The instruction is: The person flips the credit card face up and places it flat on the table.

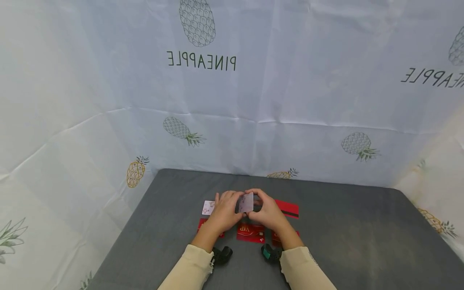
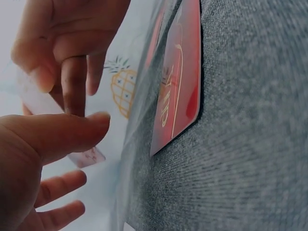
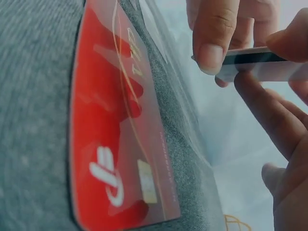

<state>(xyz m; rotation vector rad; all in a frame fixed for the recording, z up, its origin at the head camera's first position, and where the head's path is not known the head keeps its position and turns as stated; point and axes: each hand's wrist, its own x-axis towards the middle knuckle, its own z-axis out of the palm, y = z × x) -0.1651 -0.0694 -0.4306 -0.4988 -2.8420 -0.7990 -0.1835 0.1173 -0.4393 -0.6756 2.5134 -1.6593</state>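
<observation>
In the head view, a pale card (image 1: 246, 202) is held up off the table between my two hands. My left hand (image 1: 225, 209) pinches its left side, and my right hand (image 1: 268, 210) grips the other side with thumb and fingers. The right wrist view shows a dark stripe along the held card (image 3: 255, 57). Just below the hands lies a red VIP card (image 1: 251, 233) on the table. A white flower-printed card (image 1: 208, 208) is beside my left hand. Partly under my forearms are two more red cards, one at left (image 1: 201, 222) and one at right (image 1: 276, 239).
A red card with a black stripe (image 1: 289, 209) lies right of my right hand. The grey table (image 1: 344, 233) has a white pineapple-print cloth (image 1: 253, 88) hanging behind it and at its sides. Dark wrist devices (image 1: 222, 255) sit at both wrists.
</observation>
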